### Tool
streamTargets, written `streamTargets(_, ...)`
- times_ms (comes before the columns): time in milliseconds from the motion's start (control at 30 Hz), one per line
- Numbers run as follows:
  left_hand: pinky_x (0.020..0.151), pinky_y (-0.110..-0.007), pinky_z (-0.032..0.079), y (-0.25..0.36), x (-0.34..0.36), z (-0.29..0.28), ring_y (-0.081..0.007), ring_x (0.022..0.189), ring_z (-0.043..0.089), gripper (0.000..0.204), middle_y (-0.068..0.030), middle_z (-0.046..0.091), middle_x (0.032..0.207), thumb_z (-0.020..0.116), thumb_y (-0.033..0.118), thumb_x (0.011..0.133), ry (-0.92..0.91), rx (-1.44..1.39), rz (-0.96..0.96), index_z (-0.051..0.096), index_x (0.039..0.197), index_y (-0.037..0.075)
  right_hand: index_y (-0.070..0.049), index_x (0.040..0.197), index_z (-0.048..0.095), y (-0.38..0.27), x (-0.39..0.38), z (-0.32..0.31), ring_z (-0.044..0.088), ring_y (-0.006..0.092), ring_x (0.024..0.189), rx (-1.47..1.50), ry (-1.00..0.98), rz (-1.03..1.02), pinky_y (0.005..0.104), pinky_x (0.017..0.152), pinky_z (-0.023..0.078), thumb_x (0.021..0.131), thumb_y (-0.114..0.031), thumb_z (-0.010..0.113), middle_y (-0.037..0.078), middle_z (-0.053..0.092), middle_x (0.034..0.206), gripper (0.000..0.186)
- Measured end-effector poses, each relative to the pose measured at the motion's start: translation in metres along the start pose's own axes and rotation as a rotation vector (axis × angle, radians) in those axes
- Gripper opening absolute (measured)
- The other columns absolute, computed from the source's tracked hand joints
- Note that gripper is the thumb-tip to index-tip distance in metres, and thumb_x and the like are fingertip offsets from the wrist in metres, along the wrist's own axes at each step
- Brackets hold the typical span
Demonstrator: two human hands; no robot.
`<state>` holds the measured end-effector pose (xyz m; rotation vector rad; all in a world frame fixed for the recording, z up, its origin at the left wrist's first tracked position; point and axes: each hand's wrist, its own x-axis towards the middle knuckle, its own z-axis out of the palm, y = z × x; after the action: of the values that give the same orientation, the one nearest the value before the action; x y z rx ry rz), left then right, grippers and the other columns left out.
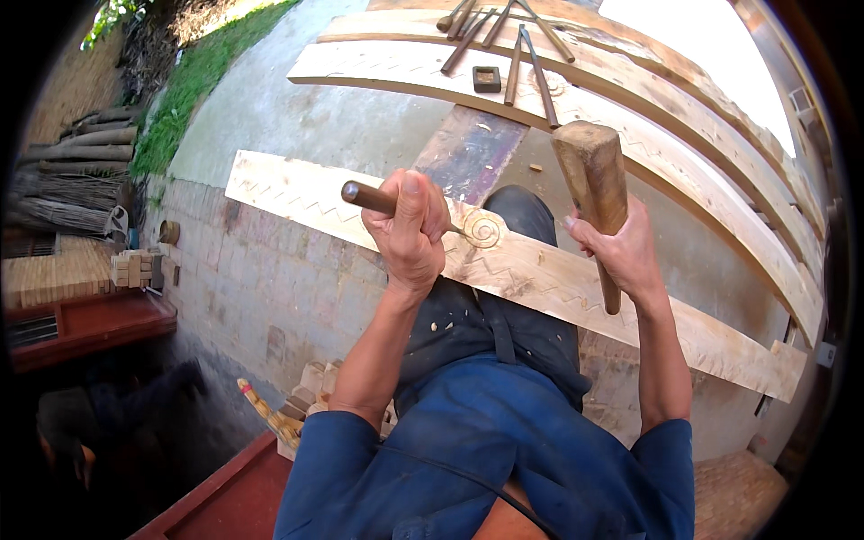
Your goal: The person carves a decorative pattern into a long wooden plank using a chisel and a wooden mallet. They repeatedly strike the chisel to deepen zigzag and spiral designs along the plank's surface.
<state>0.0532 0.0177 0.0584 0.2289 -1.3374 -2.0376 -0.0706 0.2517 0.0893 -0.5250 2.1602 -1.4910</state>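
My left hand (414,229) is closed round a wood-handled carving chisel (367,197), its blade end reaching toward a carved spiral (483,229) on a long pale board (585,288). Whether the cutting edge touches the wood I cannot tell. Zigzag lines run along the board, which lies across my lap. In my right hand (625,252) is a wooden mallet (591,171), gripped by its handle with the thick head upward, over the board and apart from the chisel.
Beyond lie more long boards (675,153), with several chisels (536,76) and a small square dark box (487,79) on them. A worn plank (472,148) extends under my board. Stacked logs (90,148) and a red frame (99,328) are at left. Another person (108,405) is in shadow at lower left.
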Motion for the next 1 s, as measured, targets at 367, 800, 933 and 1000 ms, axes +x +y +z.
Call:
streamTargets(367, 0.044, -0.028, 0.024, -0.017, -0.029, -0.017, -0.0110, 0.049, 0.030, 0.057, -0.0005, 0.036, 0.058, 0.061, 0.034, 0.110, -0.094, -0.208, 0.154, 0.038, 0.064, 0.010, -0.002, 0.107, 0.068, 0.016, -0.001, 0.006, 0.063, 0.0134, 0.082, -0.007, -0.006, 0.041, 0.0328, 0.080, 0.054, 0.085, -0.023, 0.087, 0.004, 0.068, 0.086, 0.036)
streamTargets(800, 0.048, -0.029, 0.026, -0.017, -0.035, -0.016, -0.0123, 0.052, 0.028, 0.060, 0.0012, 0.032, 0.061, 0.039, 0.048, 0.117, -0.022, -0.131, 0.129, 0.032, 0.068, 0.015, 0.000, 0.124, 0.069, 0.023, 0.003, 0.012, 0.066, 0.0143, 0.085, -0.024, -0.026, 0.045, 0.0340, 0.085, 0.056, 0.084, -0.020, 0.088, 0.006, 0.072, 0.091, 0.048)
streamTargets(933, 0.048, -0.030, 0.026, -0.018, -0.034, -0.017, -0.0125, 0.052, 0.028, 0.059, 0.0011, 0.032, 0.061, 0.037, 0.047, 0.118, 0.003, -0.121, 0.126, 0.032, 0.068, 0.015, 0.000, 0.125, 0.069, 0.024, 0.003, 0.012, 0.067, 0.0146, 0.087, -0.042, -0.036, 0.050, 0.0342, 0.087, 0.056, 0.084, -0.021, 0.088, 0.007, 0.072, 0.092, 0.050)
streamTargets(1000, 0.049, -0.030, 0.027, -0.018, -0.035, -0.015, -0.0126, 0.052, 0.028, 0.059, 0.0011, 0.032, 0.061, 0.037, 0.048, 0.118, 0.033, -0.125, 0.131, 0.032, 0.068, 0.015, 0.000, 0.127, 0.069, 0.024, 0.003, 0.013, 0.068, 0.0152, 0.088, -0.047, -0.036, 0.046, 0.0344, 0.089, 0.056, 0.084, -0.021, 0.088, 0.007, 0.073, 0.093, 0.051)
